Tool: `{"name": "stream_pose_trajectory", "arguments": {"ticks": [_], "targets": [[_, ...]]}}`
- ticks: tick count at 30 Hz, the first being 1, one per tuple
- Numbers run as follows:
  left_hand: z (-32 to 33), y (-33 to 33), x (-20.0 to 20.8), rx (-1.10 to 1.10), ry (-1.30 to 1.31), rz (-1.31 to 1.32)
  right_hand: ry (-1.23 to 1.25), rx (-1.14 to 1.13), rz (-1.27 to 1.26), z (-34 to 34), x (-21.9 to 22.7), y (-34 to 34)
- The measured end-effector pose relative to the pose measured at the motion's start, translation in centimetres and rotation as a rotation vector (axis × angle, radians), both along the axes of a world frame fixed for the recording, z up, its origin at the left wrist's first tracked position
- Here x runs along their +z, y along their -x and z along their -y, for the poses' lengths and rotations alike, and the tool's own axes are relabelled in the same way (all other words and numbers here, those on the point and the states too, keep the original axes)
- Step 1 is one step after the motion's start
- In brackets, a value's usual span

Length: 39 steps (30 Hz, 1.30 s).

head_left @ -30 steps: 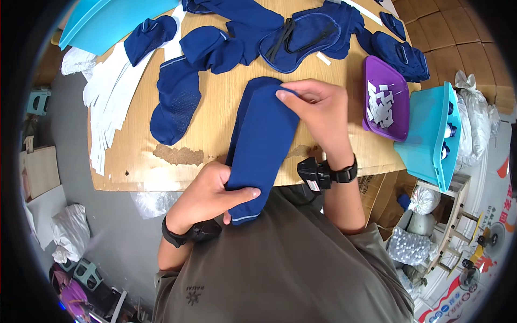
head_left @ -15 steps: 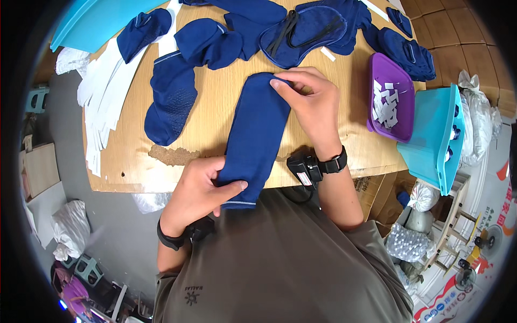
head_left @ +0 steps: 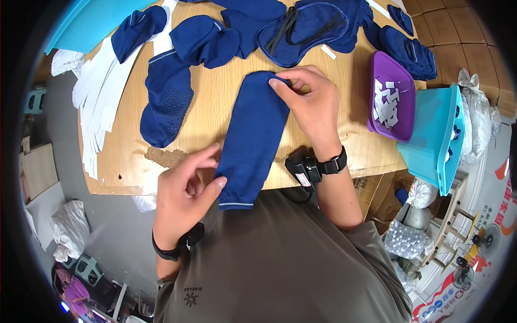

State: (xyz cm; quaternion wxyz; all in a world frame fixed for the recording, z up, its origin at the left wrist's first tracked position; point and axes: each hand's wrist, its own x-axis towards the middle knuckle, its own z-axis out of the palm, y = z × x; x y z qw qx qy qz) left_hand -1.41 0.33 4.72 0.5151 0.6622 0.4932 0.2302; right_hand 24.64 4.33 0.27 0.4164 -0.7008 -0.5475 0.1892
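Observation:
A long dark blue sock [head_left: 252, 137] lies flat on the wooden table [head_left: 344, 145], its cuff hanging over the near edge. My right hand [head_left: 309, 105] pinches its far end between thumb and fingers. My left hand [head_left: 186, 194] has lifted beside the cuff end, fingers spread, with one fingertip touching the sock's left edge. Both wrists wear black bands, and a small black device [head_left: 302, 171] sits by my right wrist.
More blue socks [head_left: 164, 102] and a blue eye mask [head_left: 304, 29] lie across the far table. White card strips [head_left: 99, 91] fan out at the left. A purple tray [head_left: 392, 97] with white paper tags and a turquoise bin [head_left: 436, 134] stand at the right.
My left hand has let go of the sock's cuff end and opened. The sock lies flatter and straighter. My right hand stays pinching the far end.

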Motion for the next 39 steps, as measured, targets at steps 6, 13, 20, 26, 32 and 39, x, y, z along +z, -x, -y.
{"name": "stream_pose_trajectory", "arguments": {"ticks": [6,13,20,26,32,39], "targets": [[-0.2,-0.2,0.4,-0.169,-0.470,0.046,0.024,-0.049,-0.015,0.0,0.1,0.3],[0.1,-0.7,-2.1,-0.527,-0.452,-0.003,0.065,-0.078,0.041,0.3,0.4,1.0],[0.8,-0.1,-0.8,-0.495,-0.642,-0.189,-0.250,-0.049,0.056,0.5,0.0,0.0],[1.2,-0.7,-1.4,-0.686,-0.444,-0.480,-0.169,0.030,-0.115,1.6,-0.1,-1.0],[-0.1,0.6,-2.6,-0.432,-0.628,0.116,-0.133,0.035,-0.317,2.7,1.4,-0.9],[0.4,-2.0,-2.6,-0.675,-0.664,0.000,-0.173,0.108,-0.402,2.9,0.9,-0.9]]}}
